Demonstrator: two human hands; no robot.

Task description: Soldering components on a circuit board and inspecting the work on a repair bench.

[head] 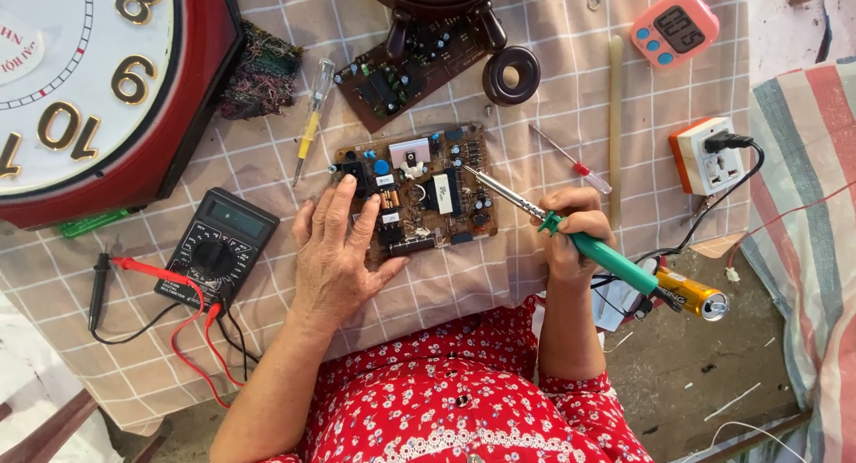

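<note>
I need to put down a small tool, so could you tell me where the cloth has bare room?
Bare checked cloth lies between the brown ring and the pale stick, and below the circuit board beside the left hand. It is crowded around the multimeter with its leads, and near the clock.

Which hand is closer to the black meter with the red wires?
The left. The left hand rests on the brown circuit board, right beside the black meter. The right hand holds a green-handled soldering iron on the board's far side.
</note>
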